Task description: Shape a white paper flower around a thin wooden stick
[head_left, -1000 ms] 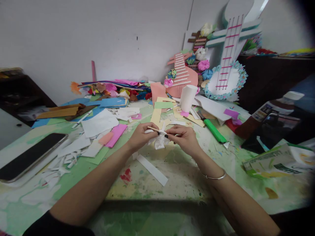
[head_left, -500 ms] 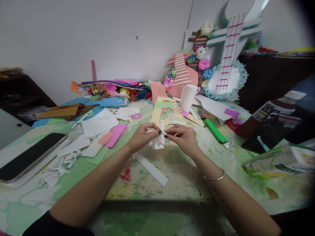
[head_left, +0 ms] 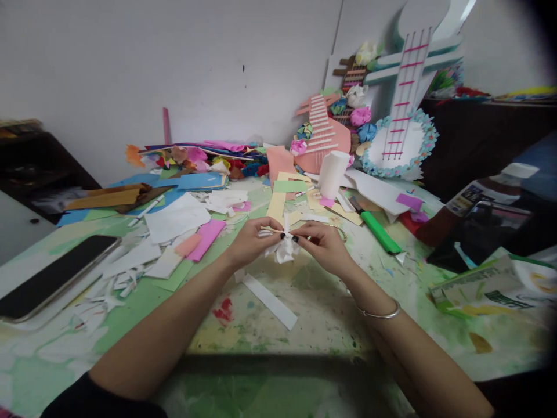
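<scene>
A small crumpled white paper flower (head_left: 285, 251) is held between my two hands over the middle of the table. My left hand (head_left: 256, 241) pinches it from the left, with a thin stick-like piece along the fingers. From the right, my right hand (head_left: 324, 244) pinches the same flower, thumb and fingertips together close to my left thumb. A narrow white strip stands up between the fingertips. Below the hands a flat white paper strip (head_left: 270, 302) lies on the painted table (head_left: 317, 325).
On the left are a phone (head_left: 56, 276), white scraps (head_left: 130, 258) and a pink paper (head_left: 206, 240). Behind stand a white roll (head_left: 333, 174) and paper instruments (head_left: 398, 116). To the right lie a green cutter (head_left: 379, 231), a bottle (head_left: 474, 200) and a carton (head_left: 500, 285).
My right fingertips have shifted slightly on the paper flower, and the white strip between the fingers now stands more upright. My left hand has barely moved.
</scene>
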Tool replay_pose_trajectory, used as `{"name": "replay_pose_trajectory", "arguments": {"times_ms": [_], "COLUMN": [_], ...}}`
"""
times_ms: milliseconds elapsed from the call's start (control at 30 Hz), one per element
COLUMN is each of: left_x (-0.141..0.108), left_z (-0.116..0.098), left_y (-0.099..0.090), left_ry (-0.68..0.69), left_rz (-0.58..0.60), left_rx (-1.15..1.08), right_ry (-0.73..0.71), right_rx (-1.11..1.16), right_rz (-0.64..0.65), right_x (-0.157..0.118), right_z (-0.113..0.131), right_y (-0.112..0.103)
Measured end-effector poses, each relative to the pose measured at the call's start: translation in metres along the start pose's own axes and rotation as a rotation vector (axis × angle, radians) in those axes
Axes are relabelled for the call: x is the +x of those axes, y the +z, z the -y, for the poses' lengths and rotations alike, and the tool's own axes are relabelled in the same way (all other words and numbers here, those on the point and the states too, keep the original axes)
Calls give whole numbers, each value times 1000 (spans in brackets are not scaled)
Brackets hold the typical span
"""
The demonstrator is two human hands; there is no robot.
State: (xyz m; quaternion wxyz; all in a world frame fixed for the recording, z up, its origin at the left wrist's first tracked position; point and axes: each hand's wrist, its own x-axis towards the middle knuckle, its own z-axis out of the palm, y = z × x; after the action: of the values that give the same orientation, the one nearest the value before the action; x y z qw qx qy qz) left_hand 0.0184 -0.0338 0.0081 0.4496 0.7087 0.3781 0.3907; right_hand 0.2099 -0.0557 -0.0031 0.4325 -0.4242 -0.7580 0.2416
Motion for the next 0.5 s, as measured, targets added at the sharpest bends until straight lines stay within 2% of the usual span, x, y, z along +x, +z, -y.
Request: {"name": "replay_pose_trajectory", "arguments": {"times_ms": [300,500], "left_x": [0,0], "left_z": [1,4], "left_y": [-2,-3], "left_ry": [48,15], "left_rz": [20,9], "left_rx": [38,32], "right_ry": [-39,-41], "right_rx": [-8,-19], "right_rz": [-2,-17], "right_x": [0,0], "right_z": [-3,-2], "right_y": [-2,-1]}}
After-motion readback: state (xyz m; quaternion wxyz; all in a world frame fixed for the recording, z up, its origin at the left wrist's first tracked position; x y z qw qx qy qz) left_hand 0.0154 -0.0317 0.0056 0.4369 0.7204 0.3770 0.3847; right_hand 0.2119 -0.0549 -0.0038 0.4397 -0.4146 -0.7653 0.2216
